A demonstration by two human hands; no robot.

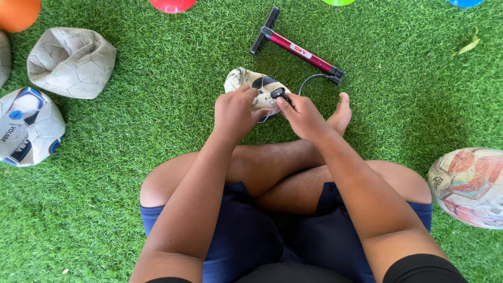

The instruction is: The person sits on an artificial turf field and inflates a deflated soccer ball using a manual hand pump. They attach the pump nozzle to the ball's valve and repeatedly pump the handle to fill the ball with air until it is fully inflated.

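The person sits cross-legged on green artificial grass (131, 173), in dark blue shorts (236, 236), and both arms reach forward to a flat ball (251, 84) that lies just beyond the shins, a little left of the bare foot (340, 112). The left hand (236, 112) presses on the near side of this ball and holds it down; the right hand (301, 115) is closed with thumb and fingers around the black nozzle (277, 94), which sits on the ball's top. The two hands are close together, almost touching. I judge the ball soft and light, because its skin is crumpled and folded, so it will bend under the fingers and needs a steady grip near the valve, not at the loose edge. The thin black hose (312, 78) looks flexible and curves to the far red pump (301, 51), a stiff metal tube with a black T-handle. On the left lie a grey collapsed ball (70, 63) and a white and blue ball (29, 126); on the right a worn round ball (469, 186) with red marks. At the far edge are coloured cones (173, 4).
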